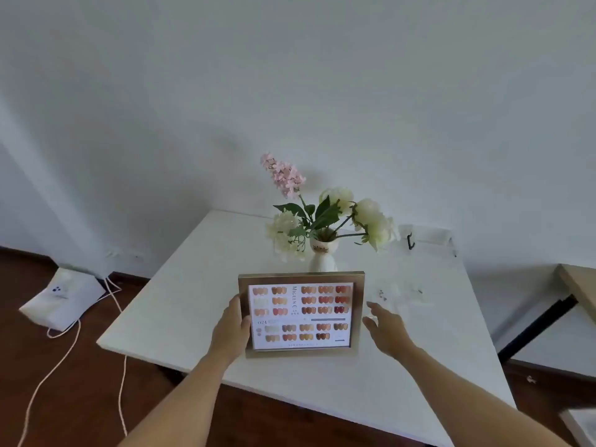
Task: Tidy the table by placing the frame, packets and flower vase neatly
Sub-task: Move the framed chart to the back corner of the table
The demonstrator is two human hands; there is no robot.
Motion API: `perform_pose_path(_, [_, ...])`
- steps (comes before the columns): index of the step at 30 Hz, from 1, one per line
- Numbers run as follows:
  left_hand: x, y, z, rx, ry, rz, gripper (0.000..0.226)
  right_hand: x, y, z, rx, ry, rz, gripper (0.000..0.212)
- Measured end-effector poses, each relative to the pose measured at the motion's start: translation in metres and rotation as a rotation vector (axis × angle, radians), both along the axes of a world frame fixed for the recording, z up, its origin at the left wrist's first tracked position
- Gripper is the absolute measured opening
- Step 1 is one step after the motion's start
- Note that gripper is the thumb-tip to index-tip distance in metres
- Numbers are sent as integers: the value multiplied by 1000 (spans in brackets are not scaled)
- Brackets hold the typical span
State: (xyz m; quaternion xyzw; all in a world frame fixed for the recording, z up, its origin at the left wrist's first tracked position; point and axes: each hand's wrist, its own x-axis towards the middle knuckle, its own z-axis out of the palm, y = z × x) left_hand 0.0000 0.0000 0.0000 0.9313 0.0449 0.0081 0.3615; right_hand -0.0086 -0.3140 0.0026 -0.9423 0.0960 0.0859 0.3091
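Note:
A gold-edged frame (301,312) showing a chart of nail colour samples stands upright in the middle of the white table (180,304). My left hand (230,330) grips its left edge, thumb on the front. My right hand (385,327) hovers just right of the frame, fingers spread, holding nothing. Directly behind the frame stands a white flower vase (323,256) with pink and cream flowers. Clear plastic packets (400,293) lie on the table to the right of the frame, faint against the white top.
A clear packet or holder with a black clip (411,241) sits at the table's far right corner. A white bag (61,298) and cords (69,350) lie on the wooden floor at left. Another table (577,282) stands at the right edge.

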Motion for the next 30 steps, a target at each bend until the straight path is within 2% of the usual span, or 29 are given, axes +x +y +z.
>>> perform_pose_path(3, [0, -2, -14, -131, 49, 63, 42, 5, 12, -13, 115, -28, -87, 43])
perform_pose_path(9, [7, 0, -29, -131, 47, 160, 32, 17, 23, -29, 154, -69, -206, 28])
perform_pose_path(15, [-1, 22, -27, -102, 58, 191, 28, 20, 40, -35, 127, -116, -225, 26])
perform_pose_path(24, [-1, 140, -13, -96, 63, 265, 29, 37, 151, -27, 214, -118, -75, 22])
perform_pose_path(30, [34, 239, 12, -76, 18, 259, 30, 75, 242, -16, 237, -136, -14, 20])
